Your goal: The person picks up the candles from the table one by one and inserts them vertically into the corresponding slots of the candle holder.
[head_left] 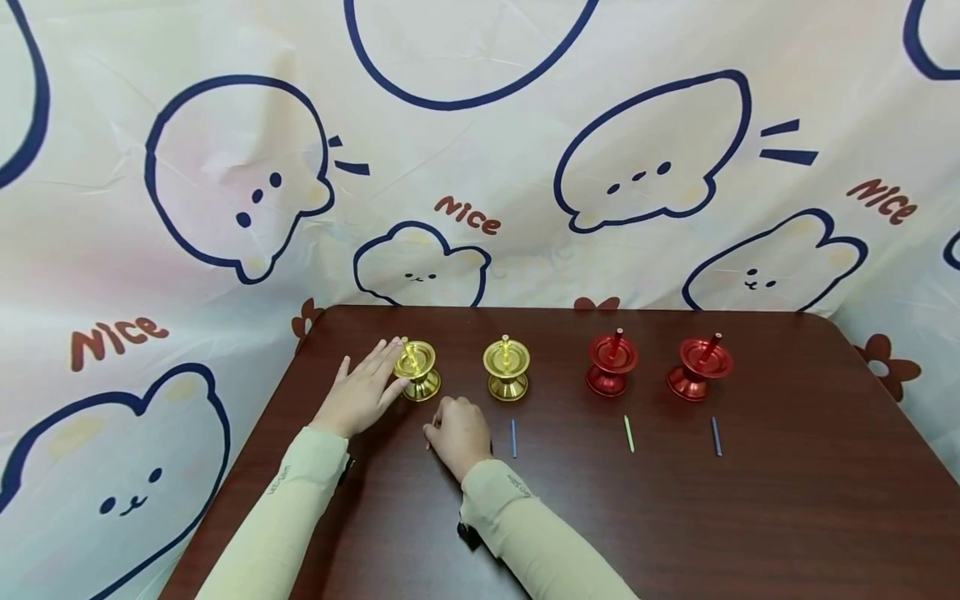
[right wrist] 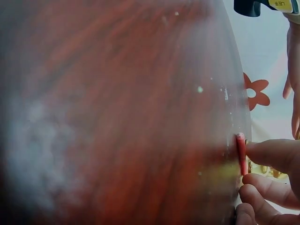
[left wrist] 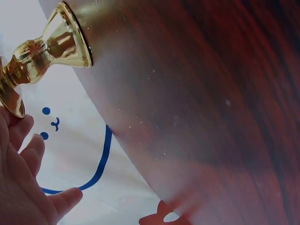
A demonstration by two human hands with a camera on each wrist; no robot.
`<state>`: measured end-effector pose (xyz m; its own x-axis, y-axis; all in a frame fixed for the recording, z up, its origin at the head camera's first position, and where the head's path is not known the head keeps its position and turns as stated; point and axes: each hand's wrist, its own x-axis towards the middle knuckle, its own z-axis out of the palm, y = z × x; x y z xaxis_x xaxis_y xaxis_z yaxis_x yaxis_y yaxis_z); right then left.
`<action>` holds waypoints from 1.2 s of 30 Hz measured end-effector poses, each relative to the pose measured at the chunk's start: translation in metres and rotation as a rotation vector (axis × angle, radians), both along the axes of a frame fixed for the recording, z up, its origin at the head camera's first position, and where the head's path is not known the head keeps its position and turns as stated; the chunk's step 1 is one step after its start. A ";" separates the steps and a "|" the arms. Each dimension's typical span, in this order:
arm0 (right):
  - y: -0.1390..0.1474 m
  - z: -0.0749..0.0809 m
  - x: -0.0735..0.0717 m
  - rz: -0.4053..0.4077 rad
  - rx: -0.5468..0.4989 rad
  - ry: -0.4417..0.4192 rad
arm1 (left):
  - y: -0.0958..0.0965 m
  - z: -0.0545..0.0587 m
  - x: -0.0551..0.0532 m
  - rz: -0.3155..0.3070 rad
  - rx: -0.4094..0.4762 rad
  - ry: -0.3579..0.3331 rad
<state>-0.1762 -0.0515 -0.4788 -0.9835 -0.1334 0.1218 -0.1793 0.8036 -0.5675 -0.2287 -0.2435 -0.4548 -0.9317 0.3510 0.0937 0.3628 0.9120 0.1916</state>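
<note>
"Pinching what, exactly, is the right hand [head_left: 457, 433]?" asks the first watcher.

"A small red stick [right wrist: 241, 153]," the second replies, "with the fingertips clamped on it, low by the dark table [head_left: 750, 517]. Whether it touches the wood cannot be told."

"And the left hand [head_left: 362, 396]?"

"Fingers straight, thumb apart, the tips at the dish of the leftmost gold holder [head_left: 422, 385] (the one with a little gold post). To its right stand a second gold holder [head_left: 507, 383], a red holder [head_left: 607, 379] and, farthest right, another red holder [head_left: 690, 379]. In front of those three lie a blue stick [head_left: 513, 438], a green stick [head_left: 628, 434] and another blue stick [head_left: 716, 437], in that order."

"Any lettering?"

"The backdrop [head_left: 517, 167] says 'Nice' three times in reddish brown. Dark print runs along the left sleeve [head_left: 262, 529] and the right sleeve [head_left: 547, 533], too small to read; a yellow label [right wrist: 282, 4] in the right wrist view seems to begin 'LE', the rest unclear"
</note>
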 end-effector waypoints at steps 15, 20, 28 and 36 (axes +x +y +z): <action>0.003 0.001 -0.007 0.021 0.046 0.027 | 0.002 0.002 0.000 0.007 -0.005 -0.009; 0.005 0.001 -0.010 0.042 0.035 -0.006 | 0.002 0.002 0.000 0.003 -0.004 -0.008; 0.011 -0.001 -0.011 0.044 -0.107 -0.072 | 0.002 0.001 0.000 0.006 0.009 -0.008; 0.018 -0.002 -0.012 0.046 -0.269 -0.085 | 0.002 0.001 0.000 0.005 0.009 -0.025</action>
<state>-0.1880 -0.0332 -0.4813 -0.9854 -0.1524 0.0763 -0.1549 0.6142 -0.7738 -0.2284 -0.2411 -0.4536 -0.9356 0.3454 0.0735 0.3531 0.9121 0.2083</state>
